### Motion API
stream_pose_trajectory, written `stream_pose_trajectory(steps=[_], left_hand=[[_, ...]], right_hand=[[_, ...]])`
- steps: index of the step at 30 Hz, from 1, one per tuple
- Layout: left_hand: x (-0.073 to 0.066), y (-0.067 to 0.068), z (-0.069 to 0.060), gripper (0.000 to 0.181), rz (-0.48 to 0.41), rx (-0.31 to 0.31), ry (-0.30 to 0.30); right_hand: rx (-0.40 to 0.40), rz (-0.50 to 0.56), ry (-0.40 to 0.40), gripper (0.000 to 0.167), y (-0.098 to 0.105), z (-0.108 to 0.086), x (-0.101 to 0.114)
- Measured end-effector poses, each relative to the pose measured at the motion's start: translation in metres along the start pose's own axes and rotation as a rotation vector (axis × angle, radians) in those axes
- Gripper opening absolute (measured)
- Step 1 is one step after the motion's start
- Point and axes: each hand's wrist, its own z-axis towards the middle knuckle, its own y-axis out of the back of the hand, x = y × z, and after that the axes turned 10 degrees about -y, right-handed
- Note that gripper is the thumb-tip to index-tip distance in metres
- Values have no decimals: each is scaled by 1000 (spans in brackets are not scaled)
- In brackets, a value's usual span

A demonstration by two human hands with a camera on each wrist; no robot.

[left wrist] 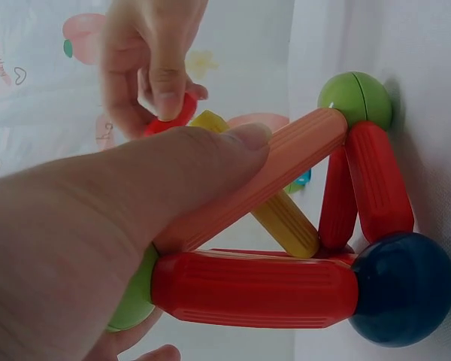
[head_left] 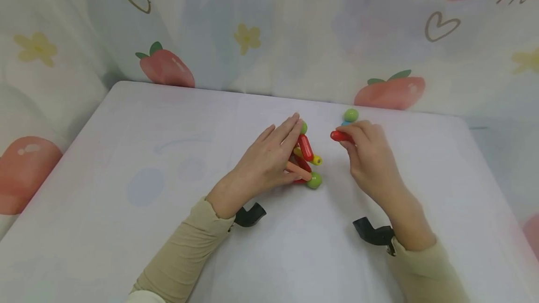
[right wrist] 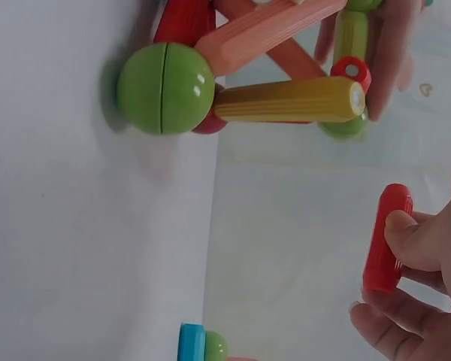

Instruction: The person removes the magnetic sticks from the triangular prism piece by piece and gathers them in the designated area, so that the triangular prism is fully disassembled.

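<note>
A frame of coloured magnetic sticks and balls stands on the table, with a green ball (head_left: pixel 314 180) at its near corner and a dark blue ball (left wrist: pixel 403 289) at another. My left hand (head_left: pixel 267 160) holds this frame, its thumb along an orange stick (left wrist: pixel 286 162) and its fingers stretched over the far side, partly hidden. A red stick (head_left: pixel 306 147) and a yellow stick (head_left: pixel 317 160) jut from the frame towards the right. To the right of it, my right hand (head_left: pixel 375 162) pinches a loose red stick (right wrist: pixel 387 237) between thumb and fingers, apart from the frame.
Just behind the right hand lie a blue stick (right wrist: pixel 191 343) and a green ball (head_left: pixel 351 115). Black curved wrist mounts (head_left: pixel 250 215) stick out below both wrists. A printed cloth (head_left: pixel 290 36) hangs behind the back edge of the white table (head_left: pixel 105 162).
</note>
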Motion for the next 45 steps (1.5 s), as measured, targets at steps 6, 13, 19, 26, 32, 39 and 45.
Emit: stream_pose_trajectory(steps=[6,13,19,26,32,39,45], left_hand=[[1,1,-2,106,-9,9,4],[1,0,-2,106,-20,8,-3],[1,0,-1,108,-27,19,2],[1,-1,0,109,-21,23,-1],[1,-1,0,109,-20,23,6],[1,-1,-1,109,-13,9,-8],[2,-2,0,109,-2,5,-16]], right_hand=[[42,-56,-47,34,-3,5,-13],[149,-148,-126,35,-1,10,-24],[198,-197,-157,30,0,15,-35],[195,-230,-113,30,-1,20,-48],[262,-251,-145,30,-7,26,-57],[311,-283,-169,30,-16,30,-70],[351,-308,-180,30,-22,32,-77]])
